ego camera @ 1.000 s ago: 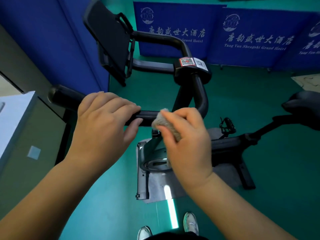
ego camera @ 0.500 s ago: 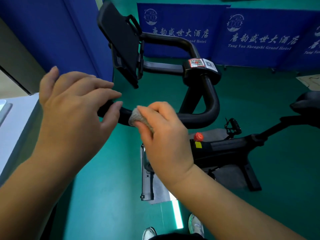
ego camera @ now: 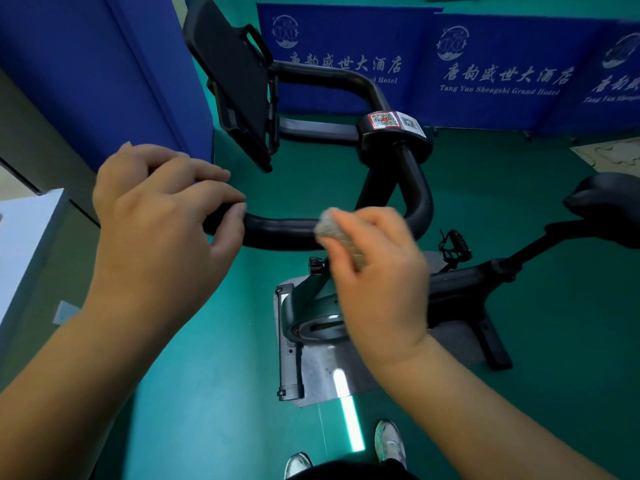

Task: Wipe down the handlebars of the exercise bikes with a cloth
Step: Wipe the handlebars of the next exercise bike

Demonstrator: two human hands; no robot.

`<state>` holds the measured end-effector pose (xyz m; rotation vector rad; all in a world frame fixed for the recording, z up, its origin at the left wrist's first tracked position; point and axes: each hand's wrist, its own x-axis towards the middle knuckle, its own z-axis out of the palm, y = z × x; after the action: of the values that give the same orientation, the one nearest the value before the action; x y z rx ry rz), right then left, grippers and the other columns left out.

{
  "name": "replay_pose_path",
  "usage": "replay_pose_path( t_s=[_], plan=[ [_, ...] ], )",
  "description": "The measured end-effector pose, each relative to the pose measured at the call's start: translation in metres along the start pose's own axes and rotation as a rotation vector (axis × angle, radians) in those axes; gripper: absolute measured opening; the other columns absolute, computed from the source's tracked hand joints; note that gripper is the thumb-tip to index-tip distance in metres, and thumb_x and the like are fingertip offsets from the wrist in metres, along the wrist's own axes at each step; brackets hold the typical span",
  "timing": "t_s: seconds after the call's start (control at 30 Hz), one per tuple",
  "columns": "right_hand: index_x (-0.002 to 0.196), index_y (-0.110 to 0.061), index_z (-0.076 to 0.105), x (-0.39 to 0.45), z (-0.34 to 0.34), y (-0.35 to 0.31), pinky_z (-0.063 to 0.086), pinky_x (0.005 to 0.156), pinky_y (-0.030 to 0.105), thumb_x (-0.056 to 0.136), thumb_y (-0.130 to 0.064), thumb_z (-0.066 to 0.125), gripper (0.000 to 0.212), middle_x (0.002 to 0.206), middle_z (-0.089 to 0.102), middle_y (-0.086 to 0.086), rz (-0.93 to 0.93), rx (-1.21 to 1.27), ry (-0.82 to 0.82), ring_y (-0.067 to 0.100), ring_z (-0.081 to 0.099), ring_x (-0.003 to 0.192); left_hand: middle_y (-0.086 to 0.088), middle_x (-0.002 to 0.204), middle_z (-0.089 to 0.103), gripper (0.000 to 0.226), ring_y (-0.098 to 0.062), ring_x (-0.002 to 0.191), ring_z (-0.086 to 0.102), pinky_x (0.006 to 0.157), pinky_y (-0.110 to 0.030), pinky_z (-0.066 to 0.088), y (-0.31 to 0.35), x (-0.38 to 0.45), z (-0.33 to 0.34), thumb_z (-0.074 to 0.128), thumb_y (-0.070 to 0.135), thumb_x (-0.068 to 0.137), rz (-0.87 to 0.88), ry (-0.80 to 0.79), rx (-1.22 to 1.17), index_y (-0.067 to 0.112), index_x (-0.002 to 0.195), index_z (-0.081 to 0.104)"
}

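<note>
- Looking down from head height at one black exercise bike [ego camera: 460, 282] standing on a green floor [ego camera: 214, 393].
- One looping black handlebar [ego camera: 280, 230] crosses the middle of the view, with its near bar running left to right between two bare hands.
- The left hand [ego camera: 156, 230] is curled around the left end of that near bar, the thumb tucked beneath it and the fingers draped over the top.
- The right hand [ego camera: 377, 268] grips one small grey cloth [ego camera: 337, 235], bunched under curled fingers and pressed against the bar near its right-hand bend.
- The two hands sit apart, with a bare stretch of bar showing between them.
- One black tablet holder [ego camera: 232, 81] tilts up at the far left of the handlebar.
- Two square code stickers [ego camera: 394, 121] lie side by side on the centre clamp.
- One black saddle [ego camera: 609, 206] shows at the right edge, and one pedal [ego camera: 455, 244] just left of it.
- Three blue banner panels [ego camera: 502, 71] with white hotel lettering line the far wall.
- Two pale shoes [ego camera: 389, 443] peek in at the bottom edge.
</note>
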<state>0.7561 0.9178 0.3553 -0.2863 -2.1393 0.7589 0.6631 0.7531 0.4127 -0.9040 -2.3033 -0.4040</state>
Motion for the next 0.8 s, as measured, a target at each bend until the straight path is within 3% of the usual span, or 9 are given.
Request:
replay_pose_path(
  t_s=[0.1, 0.2, 0.27, 0.33, 0.4, 0.53, 0.6, 0.67, 0.8],
  plan=[
    [0.104, -0.009, 0.072, 0.004, 0.017, -0.020, 0.054, 0.066, 0.039, 0.083, -0.018, 0.068, 0.023, 0.094, 0.064, 0.005, -0.124, 0.041, -0.064, 0.021, 0.061, 0.077, 0.000, 0.098, 0.071, 0.023, -0.033, 0.100, 0.054, 0.092, -0.051, 0.038, 0.000, 0.000, 0.000, 0.057, 0.029, 0.093, 0.003, -0.004, 0.021, 0.016, 0.090, 0.076],
    [0.107, -0.012, 0.072, 0.008, 0.012, -0.016, 0.054, 0.067, 0.039, 0.084, -0.021, 0.067, 0.024, 0.095, 0.065, 0.004, -0.140, 0.036, -0.103, 0.022, 0.062, 0.078, 0.000, 0.098, 0.071, 0.024, -0.032, 0.097, 0.054, 0.090, -0.049, 0.037, -0.001, 0.000, 0.000, 0.057, 0.030, 0.093, 0.008, -0.005, 0.024, 0.016, 0.090, 0.076],
    [0.107, -0.016, 0.072, 0.009, -0.003, 0.000, 0.053, 0.072, 0.032, 0.086, -0.023, 0.069, 0.022, 0.096, 0.064, 0.000, -0.083, 0.020, -0.091, 0.015, 0.060, 0.080, 0.000, 0.098, 0.071, 0.023, -0.032, 0.096, 0.054, 0.093, -0.047, 0.035, -0.001, -0.001, 0.000, 0.058, 0.030, 0.093, 0.015, -0.002, 0.023, 0.016, 0.090, 0.076],
    [0.106, -0.018, 0.072, 0.007, -0.021, 0.021, 0.046, 0.076, 0.013, 0.086, -0.022, 0.070, 0.020, 0.097, 0.061, -0.004, -0.001, -0.038, -0.041, 0.006, 0.054, 0.082, 0.000, 0.097, 0.071, 0.023, -0.031, 0.095, 0.053, 0.092, -0.045, 0.033, 0.000, 0.000, -0.001, 0.058, 0.029, 0.093, 0.021, 0.001, 0.022, 0.016, 0.090, 0.076],
    [0.106, -0.019, 0.070, 0.000, -0.035, 0.039, 0.040, 0.080, 0.006, 0.087, -0.020, 0.068, 0.020, 0.101, 0.057, -0.004, 0.144, -0.050, 0.025, 0.003, 0.050, 0.086, -0.001, 0.097, 0.071, 0.022, -0.030, 0.095, 0.053, 0.090, -0.045, 0.034, 0.000, -0.001, 0.000, 0.059, 0.028, 0.093, 0.018, 0.004, 0.013, 0.015, 0.090, 0.076],
    [0.098, -0.031, 0.062, -0.023, -0.038, 0.048, 0.052, 0.084, 0.026, 0.092, -0.027, 0.060, 0.007, 0.107, 0.063, 0.000, 0.760, 0.258, 0.199, 0.012, 0.062, 0.096, 0.000, 0.097, 0.070, 0.023, -0.030, 0.096, 0.052, 0.089, -0.050, 0.038, 0.000, -0.002, 0.001, 0.057, 0.029, 0.093, -0.003, 0.010, -0.012, 0.016, 0.090, 0.076],
    [0.093, -0.027, 0.064, -0.027, -0.027, 0.040, 0.055, 0.078, 0.030, 0.094, -0.031, 0.058, 0.008, 0.101, 0.069, 0.002, 1.027, 0.424, 0.156, 0.015, 0.067, 0.093, 0.000, 0.096, 0.070, 0.024, -0.031, 0.097, 0.052, 0.089, -0.051, 0.040, -0.001, -0.002, 0.002, 0.056, 0.029, 0.094, -0.008, 0.011, -0.017, 0.016, 0.090, 0.075],
    [0.091, -0.020, 0.067, -0.025, -0.016, 0.028, 0.057, 0.078, 0.037, 0.094, -0.033, 0.057, 0.017, 0.092, 0.072, 0.006, 1.126, 0.596, 0.081, 0.021, 0.070, 0.087, 0.000, 0.096, 0.070, 0.024, -0.032, 0.097, 0.052, 0.090, -0.052, 0.040, -0.002, 0.000, 0.003, 0.056, 0.030, 0.094, 0.002, 0.023, -0.016, 0.017, 0.089, 0.076],
    [0.093, -0.018, 0.070, -0.025, 0.008, -0.003, 0.056, 0.086, 0.047, 0.091, -0.030, 0.060, 0.015, 0.089, 0.074, 0.008, 1.118, 0.777, -0.110, 0.025, 0.071, 0.089, 0.002, 0.096, 0.070, 0.024, -0.031, 0.097, 0.052, 0.094, -0.050, 0.036, -0.002, -0.001, 0.003, 0.056, 0.029, 0.093, 0.004, 0.032, 0.002, 0.017, 0.088, 0.076]
  ],
)
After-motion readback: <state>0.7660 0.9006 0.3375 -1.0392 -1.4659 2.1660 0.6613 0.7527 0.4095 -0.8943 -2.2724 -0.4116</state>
